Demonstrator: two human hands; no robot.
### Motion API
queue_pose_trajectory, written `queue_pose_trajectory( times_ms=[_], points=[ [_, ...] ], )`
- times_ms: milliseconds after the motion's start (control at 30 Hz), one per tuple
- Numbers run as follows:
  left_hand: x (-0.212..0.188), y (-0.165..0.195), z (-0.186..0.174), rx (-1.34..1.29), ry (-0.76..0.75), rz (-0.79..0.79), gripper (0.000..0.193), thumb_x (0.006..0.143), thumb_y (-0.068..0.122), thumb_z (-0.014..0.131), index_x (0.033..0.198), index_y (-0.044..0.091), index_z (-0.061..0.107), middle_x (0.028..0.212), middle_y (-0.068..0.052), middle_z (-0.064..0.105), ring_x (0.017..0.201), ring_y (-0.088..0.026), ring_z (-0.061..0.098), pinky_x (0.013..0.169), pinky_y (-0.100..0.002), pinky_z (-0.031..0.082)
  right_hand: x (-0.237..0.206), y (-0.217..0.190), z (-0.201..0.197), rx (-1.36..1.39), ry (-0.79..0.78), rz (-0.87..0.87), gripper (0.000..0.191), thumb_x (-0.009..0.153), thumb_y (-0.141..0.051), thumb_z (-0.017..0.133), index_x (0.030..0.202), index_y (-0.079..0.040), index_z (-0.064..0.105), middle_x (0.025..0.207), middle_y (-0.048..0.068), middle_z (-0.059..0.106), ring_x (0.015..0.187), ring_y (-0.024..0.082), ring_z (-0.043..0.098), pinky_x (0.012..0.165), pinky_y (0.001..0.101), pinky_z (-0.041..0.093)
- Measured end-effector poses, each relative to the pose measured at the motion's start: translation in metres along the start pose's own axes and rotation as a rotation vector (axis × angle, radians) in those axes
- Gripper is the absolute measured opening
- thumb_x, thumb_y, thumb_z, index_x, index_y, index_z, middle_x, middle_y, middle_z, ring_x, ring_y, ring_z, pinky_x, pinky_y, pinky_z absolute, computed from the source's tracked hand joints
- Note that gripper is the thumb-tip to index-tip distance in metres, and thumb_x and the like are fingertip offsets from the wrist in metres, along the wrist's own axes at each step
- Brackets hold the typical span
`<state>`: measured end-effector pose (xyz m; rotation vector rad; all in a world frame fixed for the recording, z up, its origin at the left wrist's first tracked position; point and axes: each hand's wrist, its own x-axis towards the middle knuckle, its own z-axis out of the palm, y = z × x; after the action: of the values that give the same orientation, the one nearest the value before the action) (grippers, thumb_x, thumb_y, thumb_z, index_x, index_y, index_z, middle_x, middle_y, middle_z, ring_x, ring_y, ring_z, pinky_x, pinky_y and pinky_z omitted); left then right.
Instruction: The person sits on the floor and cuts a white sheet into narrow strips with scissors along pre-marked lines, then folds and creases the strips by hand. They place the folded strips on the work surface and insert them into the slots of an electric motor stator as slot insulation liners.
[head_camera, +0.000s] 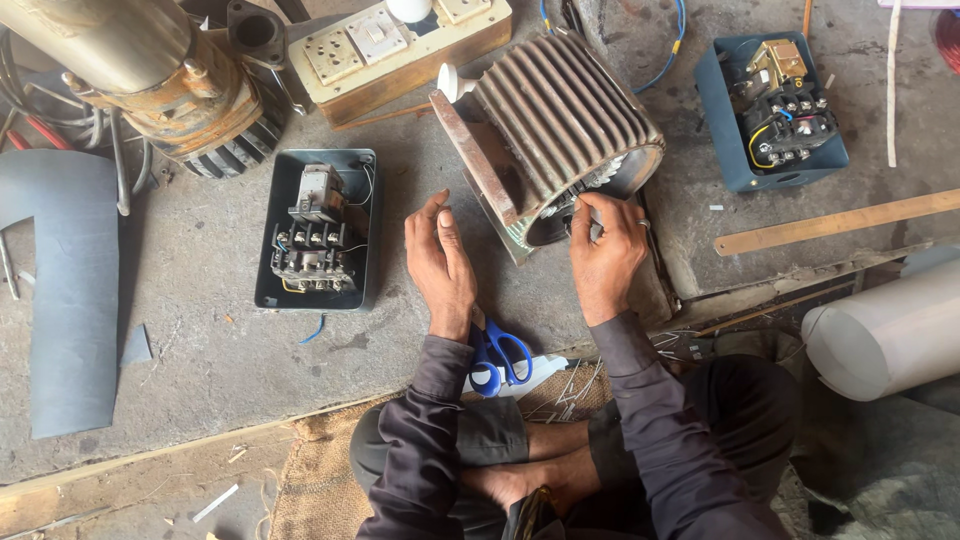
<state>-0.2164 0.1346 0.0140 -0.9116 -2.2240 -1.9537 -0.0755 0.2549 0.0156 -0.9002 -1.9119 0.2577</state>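
Scissors (500, 357) between wrists; right hand (604, 262) pinching stator (560, 130) winding, left hand (440, 262) released.

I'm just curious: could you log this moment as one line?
right hand: fingertips at stator opening | left hand: open, beside stator, holding nothing | scissors: on floor between forearms

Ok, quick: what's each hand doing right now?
Left hand: open, holding nothing, hovering beside the finned motor housing.
Right hand: fingers pinched at the housing's open end; what they grip cannot be told.

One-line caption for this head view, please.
Seated person's right hand fingers the open end of a finned motor housing; the open left hand hovers beside it, above blue-handled scissors.
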Motion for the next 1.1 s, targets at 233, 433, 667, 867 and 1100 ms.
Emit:
queue_pose_trajectory(
  times_ms=[233,433,667,867,1100],
  points=[
    [0.000,0.002,0.000,-0.010,-0.023,-0.072,0.039,0.111,0.035,0.045,0.128,0.007,0.067,0.112,-0.011,0.065,0.100,-0.022,0.065,0.090,-0.037,0.053,-0.005,-0.002,0.010,-0.006,0.048,0.105,0.009,0.095,-0.007,0.076,0.103,-0.005,0.072,0.096,0.008,0.072,0.089,0.028,0.066,0.072,0.0392,0.051],
    [0.000,-0.001,0.002,-0.004,-0.026,-0.024,0.041,0.113,0.036,0.043,0.127,0.006,0.066,0.112,-0.011,0.064,0.103,-0.023,0.065,0.091,-0.038,0.052,-0.009,-0.001,0.018,-0.058,0.070,0.090,0.009,0.095,-0.009,0.076,0.103,-0.005,0.071,0.096,0.009,0.071,0.093,0.029,0.065,0.079,0.0431,0.050],
    [0.000,-0.002,0.003,-0.006,-0.029,-0.024,0.042,0.113,0.037,0.042,0.127,0.006,0.066,0.113,-0.012,0.064,0.103,-0.024,0.065,0.091,-0.039,0.052,-0.013,-0.002,0.014,-0.062,0.058,0.013,0.013,0.097,-0.009,0.075,0.108,-0.005,0.072,0.103,0.010,0.073,0.100,0.030,0.065,0.086,0.0432,0.049],
    [0.001,0.000,0.002,0.004,-0.028,-0.018,0.041,0.113,0.037,0.043,0.126,0.006,0.066,0.112,-0.012,0.064,0.103,-0.024,0.065,0.091,-0.039,0.052,-0.013,0.000,0.007,-0.042,0.006,0.015,0.018,0.095,-0.007,0.076,0.112,-0.006,0.075,0.109,0.010,0.071,0.103,0.030,0.066,0.087,0.0429,0.050],
    [0.001,0.003,0.001,0.000,-0.029,-0.041,0.040,0.112,0.036,0.043,0.127,0.006,0.067,0.107,-0.011,0.063,0.095,-0.024,0.065,0.087,-0.038,0.052,-0.009,-0.006,0.010,0.139,0.028,0.154,0.031,0.095,-0.003,0.075,0.123,-0.004,0.064,0.112,0.010,0.071,0.099,0.024,0.070,0.077,0.0366,0.056]
  ],
)
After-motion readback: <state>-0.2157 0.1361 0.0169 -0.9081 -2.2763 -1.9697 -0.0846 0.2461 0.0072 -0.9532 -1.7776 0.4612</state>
